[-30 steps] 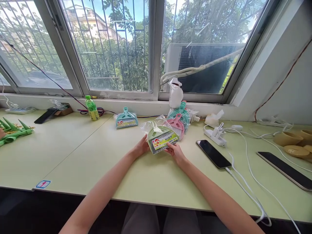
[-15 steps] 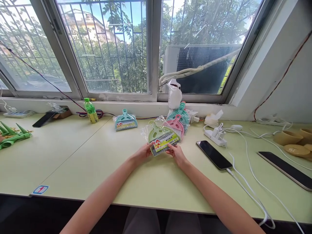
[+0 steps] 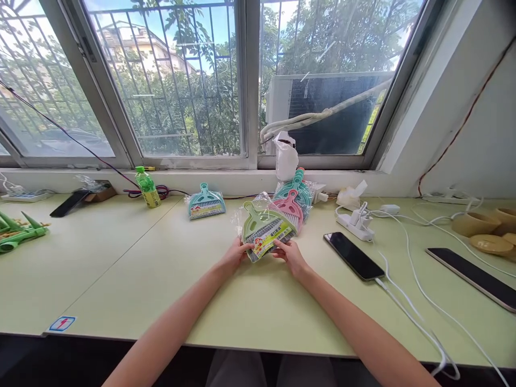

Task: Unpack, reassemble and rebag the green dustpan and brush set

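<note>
A green mini dustpan-and-brush set (image 3: 264, 228) in a clear plastic bag rests tilted on the pale green table (image 3: 121, 258). My left hand (image 3: 236, 253) pinches its lower left edge. My right hand (image 3: 291, 253) grips its lower right edge near the yellow label. Just behind it lies a pile of bagged sets, a pink one (image 3: 291, 207) on top of teal ones (image 3: 300, 189). One teal set (image 3: 205, 203) lies apart to the left.
A black phone (image 3: 353, 256) on a white cable lies right of my hands, beside a power strip (image 3: 357, 221). A tablet (image 3: 475, 278) and tan bowls (image 3: 481, 226) sit far right. A green bottle (image 3: 147, 187), another phone (image 3: 69, 203) and green plastic pieces (image 3: 20, 231) are at left.
Both hands have slid closer together along the bag's lower edge, and the green set now tilts a little more to the left.
</note>
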`<state>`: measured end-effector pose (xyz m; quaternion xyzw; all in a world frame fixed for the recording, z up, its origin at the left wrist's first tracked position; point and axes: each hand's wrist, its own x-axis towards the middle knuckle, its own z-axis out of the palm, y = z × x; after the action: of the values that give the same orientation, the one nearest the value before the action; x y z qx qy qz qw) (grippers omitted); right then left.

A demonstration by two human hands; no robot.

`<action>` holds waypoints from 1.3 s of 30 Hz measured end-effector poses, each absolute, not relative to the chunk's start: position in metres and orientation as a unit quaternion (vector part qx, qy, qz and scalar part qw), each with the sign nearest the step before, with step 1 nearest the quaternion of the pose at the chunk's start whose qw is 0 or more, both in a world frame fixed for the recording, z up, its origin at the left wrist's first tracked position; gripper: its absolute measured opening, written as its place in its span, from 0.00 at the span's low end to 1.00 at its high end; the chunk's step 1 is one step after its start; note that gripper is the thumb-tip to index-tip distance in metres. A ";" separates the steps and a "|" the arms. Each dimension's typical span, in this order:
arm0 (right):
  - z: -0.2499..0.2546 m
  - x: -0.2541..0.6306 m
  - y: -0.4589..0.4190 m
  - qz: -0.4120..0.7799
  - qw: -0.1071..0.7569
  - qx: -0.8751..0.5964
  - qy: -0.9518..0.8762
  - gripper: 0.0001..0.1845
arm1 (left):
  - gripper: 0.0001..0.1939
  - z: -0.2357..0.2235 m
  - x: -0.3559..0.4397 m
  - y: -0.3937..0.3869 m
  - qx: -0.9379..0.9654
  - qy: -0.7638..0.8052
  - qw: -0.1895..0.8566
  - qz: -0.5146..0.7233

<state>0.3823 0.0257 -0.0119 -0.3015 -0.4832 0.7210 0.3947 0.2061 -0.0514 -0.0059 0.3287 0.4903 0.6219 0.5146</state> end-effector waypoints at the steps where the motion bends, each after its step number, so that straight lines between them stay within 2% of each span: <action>1: -0.012 0.382 0.026 0.722 0.395 -0.302 -0.481 0.10 | 0.27 -0.007 0.206 -0.051 0.325 0.495 0.510 0.624; 10: -0.008 0.382 0.023 0.722 0.394 -0.309 -0.477 0.09 | 0.26 -0.008 0.212 -0.050 0.294 0.503 0.494 0.646; 13: -0.009 0.383 0.025 0.725 0.398 -0.311 -0.468 0.09 | 0.26 -0.010 0.212 -0.051 0.303 0.485 0.523 0.633; 19: -0.012 0.385 0.028 0.722 0.400 -0.312 -0.470 0.09 | 0.19 -0.012 0.209 -0.050 0.299 0.459 0.590 0.593; 23: -0.010 0.384 0.027 0.722 0.395 -0.310 -0.477 0.10 | 0.23 -0.010 0.211 -0.051 0.308 0.466 0.567 0.605; 32: -0.004 0.383 0.023 0.730 0.390 -0.320 -0.460 0.08 | 0.23 -0.012 0.208 -0.043 0.286 0.463 0.538 0.643; 35: -0.005 0.383 0.021 0.732 0.387 -0.316 -0.463 0.09 | 0.19 -0.014 0.205 -0.041 0.269 0.476 0.524 0.653; 39: -0.006 0.384 0.022 0.732 0.390 -0.307 -0.467 0.11 | 0.16 -0.012 0.207 -0.046 0.284 0.454 0.555 0.636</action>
<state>0.3840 0.0224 -0.0062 -0.3070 -0.4670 0.7318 0.3900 0.2075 -0.0458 -0.0123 0.2844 0.4542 0.6358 0.5555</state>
